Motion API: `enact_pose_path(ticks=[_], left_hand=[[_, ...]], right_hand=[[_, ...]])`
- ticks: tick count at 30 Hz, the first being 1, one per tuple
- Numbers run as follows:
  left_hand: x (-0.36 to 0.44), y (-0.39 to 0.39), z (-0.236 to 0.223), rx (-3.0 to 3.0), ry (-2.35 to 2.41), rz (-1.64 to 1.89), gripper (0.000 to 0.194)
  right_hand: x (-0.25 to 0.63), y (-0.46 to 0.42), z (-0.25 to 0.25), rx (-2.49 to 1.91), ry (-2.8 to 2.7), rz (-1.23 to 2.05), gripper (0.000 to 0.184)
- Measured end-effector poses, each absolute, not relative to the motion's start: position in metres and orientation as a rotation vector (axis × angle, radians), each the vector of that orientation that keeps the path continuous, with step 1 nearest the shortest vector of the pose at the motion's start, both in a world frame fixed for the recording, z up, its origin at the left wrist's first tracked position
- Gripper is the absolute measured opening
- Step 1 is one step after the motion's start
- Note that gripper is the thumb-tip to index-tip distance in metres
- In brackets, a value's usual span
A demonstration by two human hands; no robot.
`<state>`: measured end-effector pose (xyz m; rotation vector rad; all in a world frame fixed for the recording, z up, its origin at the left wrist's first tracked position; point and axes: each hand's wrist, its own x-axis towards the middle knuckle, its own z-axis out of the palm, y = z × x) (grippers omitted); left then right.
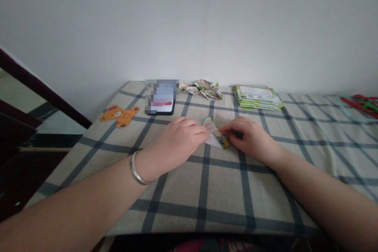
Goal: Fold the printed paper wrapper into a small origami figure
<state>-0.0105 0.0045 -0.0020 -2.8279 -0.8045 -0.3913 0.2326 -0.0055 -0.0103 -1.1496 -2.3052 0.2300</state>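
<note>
A small folded sheet of printed paper (214,134), green, white and orange with rows of text, lies on the checked tablecloth between my hands. My left hand (180,141), with a silver bangle at the wrist, has its fingers together and bent over the paper's left edge; the thumb is hidden. On the other side, my right hand (251,136) pinches the paper's right edge between thumb and forefinger, its other fingers curled in. Behind them, several folded paper pieces (202,88) of similar print sit in a cluster. A stack of flat printed sheets (256,97) lies at the back right.
A phone (162,102), partly blurred, lies at the back left. Near it is an orange teddy bear picture (119,116) on the cloth (189,193). Red and green items (364,104) lie at the far right. A white wall (189,23) closes off the back.
</note>
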Motion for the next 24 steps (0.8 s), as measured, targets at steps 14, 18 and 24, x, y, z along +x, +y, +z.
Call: enact_pose_path(ticks=[14, 18, 24], left_hand=[[-0.013, 0.011, -0.006, -2.9, -0.734, -0.522, 0.02], [-0.011, 0.008, -0.003, -2.88, -0.792, -0.508, 0.014], [-0.007, 0.006, -0.008, -2.988, -0.748, -0.55, 0.017]], right_hand=[[0.232, -0.005, -0.002, -0.892, -2.579, 0.069, 0.015], [0.227, -0.009, -0.001, -0.853, -2.645, -0.012, 0.017], [0.224, -0.014, -0.002, -0.859, -2.653, -0.258, 0.019]])
